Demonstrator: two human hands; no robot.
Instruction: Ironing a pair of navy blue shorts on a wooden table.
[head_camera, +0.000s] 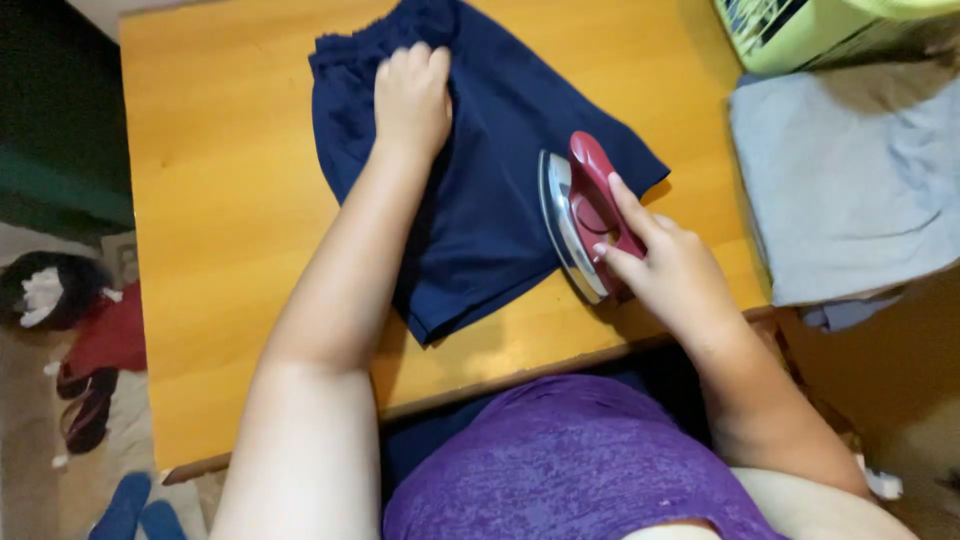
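A navy blue garment (510, 170) lies spread on a yellow wooden table (230, 200). My left hand (412, 98) presses down on its upper part near the gathered waistband, fingers curled on the cloth. My right hand (668, 268) grips the handle of a red and silver clothes iron (580, 210), which stands tilted on its side at the garment's right edge, soleplate facing left.
A pile of grey cloth (850, 180) lies to the right of the table. A pale green slatted basket (800, 30) stands at the top right. On the floor at left are sandals (85, 410), blue slippers (135, 505) and a dark toy (45, 290).
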